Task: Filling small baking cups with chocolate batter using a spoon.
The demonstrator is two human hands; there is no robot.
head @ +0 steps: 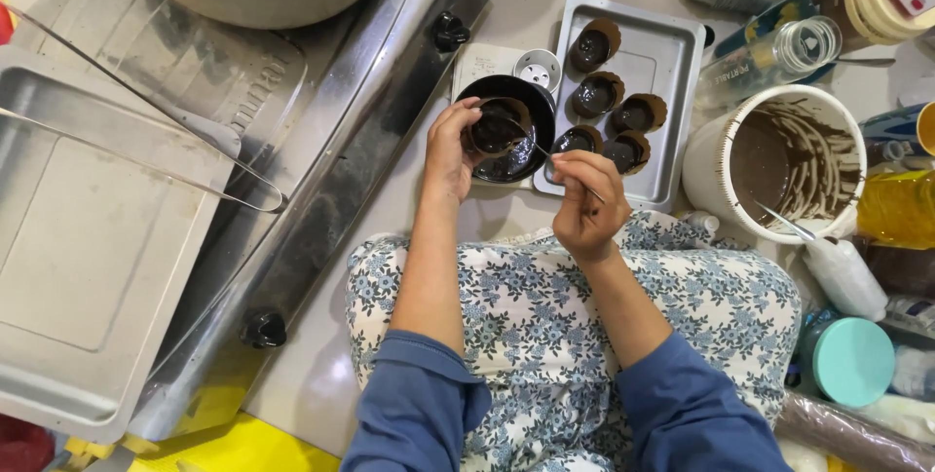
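Observation:
My left hand [450,152] holds a small brown paper cup [501,125] of dark batter over a black bowl [521,165]. My right hand [587,201] grips a thin spoon [551,154] whose tip reaches into that cup. Just right of the bowl lies a grey metal tray [664,53] holding several filled brown cups [596,94]. My lap is covered by blue floral cloth [575,306].
A white bucket [703,165] smeared with brown batter stands right of the tray, a utensil leaning in it. Bottles, jars and a teal-lidded tub [852,360] crowd the right edge. A steel stove [321,141] and a grey lid [88,238] fill the left.

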